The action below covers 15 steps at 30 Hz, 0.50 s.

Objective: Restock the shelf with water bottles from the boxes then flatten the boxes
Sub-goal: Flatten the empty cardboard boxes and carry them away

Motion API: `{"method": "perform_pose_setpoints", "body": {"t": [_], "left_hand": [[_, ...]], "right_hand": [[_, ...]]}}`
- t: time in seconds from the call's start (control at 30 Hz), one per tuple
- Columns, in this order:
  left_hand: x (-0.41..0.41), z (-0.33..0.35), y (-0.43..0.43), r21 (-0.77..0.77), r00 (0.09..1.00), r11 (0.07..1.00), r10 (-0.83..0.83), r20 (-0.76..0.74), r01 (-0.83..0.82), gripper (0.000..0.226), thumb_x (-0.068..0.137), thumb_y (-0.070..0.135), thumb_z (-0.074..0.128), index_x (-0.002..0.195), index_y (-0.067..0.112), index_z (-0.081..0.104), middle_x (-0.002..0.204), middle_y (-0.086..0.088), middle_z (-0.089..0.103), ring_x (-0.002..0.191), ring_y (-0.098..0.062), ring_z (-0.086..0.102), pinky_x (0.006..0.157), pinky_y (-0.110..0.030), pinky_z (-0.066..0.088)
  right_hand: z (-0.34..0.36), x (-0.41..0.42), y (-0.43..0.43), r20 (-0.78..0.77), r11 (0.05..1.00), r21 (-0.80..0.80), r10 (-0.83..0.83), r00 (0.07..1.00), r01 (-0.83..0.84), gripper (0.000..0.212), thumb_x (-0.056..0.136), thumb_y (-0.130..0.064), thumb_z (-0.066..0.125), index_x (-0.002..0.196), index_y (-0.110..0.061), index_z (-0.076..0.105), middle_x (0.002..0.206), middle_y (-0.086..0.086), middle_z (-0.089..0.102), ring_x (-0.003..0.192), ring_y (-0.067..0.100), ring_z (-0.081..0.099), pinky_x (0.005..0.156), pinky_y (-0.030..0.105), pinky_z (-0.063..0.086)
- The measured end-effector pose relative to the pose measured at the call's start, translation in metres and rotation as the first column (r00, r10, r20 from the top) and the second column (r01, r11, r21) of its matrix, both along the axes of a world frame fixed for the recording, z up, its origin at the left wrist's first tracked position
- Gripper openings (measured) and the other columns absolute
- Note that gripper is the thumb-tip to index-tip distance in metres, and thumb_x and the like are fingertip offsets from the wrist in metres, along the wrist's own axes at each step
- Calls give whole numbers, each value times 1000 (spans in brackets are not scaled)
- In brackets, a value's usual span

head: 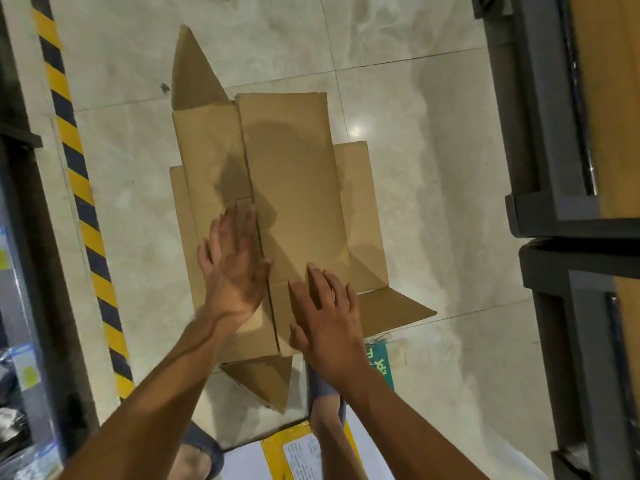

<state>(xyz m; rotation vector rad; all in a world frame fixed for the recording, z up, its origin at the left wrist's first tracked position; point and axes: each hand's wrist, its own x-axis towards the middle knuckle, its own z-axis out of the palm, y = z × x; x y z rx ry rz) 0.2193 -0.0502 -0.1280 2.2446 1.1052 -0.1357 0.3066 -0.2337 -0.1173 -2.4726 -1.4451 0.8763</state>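
The cardboard box (pixel 291 174) lay collapsed on the tiled floor (pixel 433 168), holding nothing. Both hands pressed on its near end with fingers spread flat, the left hand (pixel 235 268) beside the centre seam and the right hand (pixel 329 317) nearer. 1 flap (pixel 391 310) splayed out at the near right corner. Striped tape (pixel 79 188) ran along the left. Grey shelf frames (pixel 547 133) stood well apart on the right, with bare floor between.

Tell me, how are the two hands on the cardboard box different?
The left hand reaches farther up the cardboard box; the right hand sits nearer its close edge. The left hand's fingers lie close together; the right hand's are spread wider. Both press flat on the cardboard.
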Motion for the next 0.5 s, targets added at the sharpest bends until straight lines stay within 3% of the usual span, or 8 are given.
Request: {"method": "perform_pose_setpoints", "body": {"t": [0.1, 0.23, 0.33, 0.4, 0.5], "left_hand": [[5, -10, 7, -128, 964, 973, -212, -161, 192, 117, 67, 103, 26, 159, 45, -18, 163, 3, -40, 151, -26, -35, 119, -64, -12], [6, -27, -1, -186, 909, 959, -266, -320, 215, 138, 68, 85, 66, 152, 43, -34, 158, 3, -48, 147, -26, -43, 121, -68, -8], [6, -33, -8, -168, 892, 962, -265, -366, 217, 139, 72, 80, 69, 150, 41, -38, 156, 0, -50, 148, -31, -41, 121, -67, -6], [0, -40, -11, -170, 893, 960, -271, -360, 223, 140, 66, 89, 63, 151, 41, -37, 159, -4, -46, 150, -35, -35, 119, -70, -1], [-10, -49, -15, -134, 883, 956, -292, -368, 260, 135, 59, 104, 37, 162, 34, -15, 171, -18, -12, 155, -49, 3, 111, -77, 18]], "right_hand": [[-2, 21, -4, -21, 993, 95, 69, 997, -67, 60, 95, -42, 61, 150, -25, 44, 164, 8, 33, 150, 30, 33, 118, 57, 35], [-17, 85, 2, -104, 956, 241, -145, 984, 167, 53, 96, -34, 65, 143, -12, 53, 152, 14, 49, 137, 31, 48, 109, 46, 47], [-26, 143, 27, -145, 945, 140, -277, 950, 297, 61, 99, -38, 65, 151, -15, 44, 156, 6, 47, 140, 25, 46, 111, 40, 47], [-38, 176, 46, -155, 961, 58, -260, 953, 271, 66, 101, -42, 62, 156, -20, 36, 160, 3, 42, 143, 23, 44, 113, 39, 44], [-55, 205, 67, -176, 988, 29, -145, 974, 152, 76, 98, -42, 67, 160, -20, 29, 163, 5, 38, 143, 28, 45, 112, 44, 47]]}}
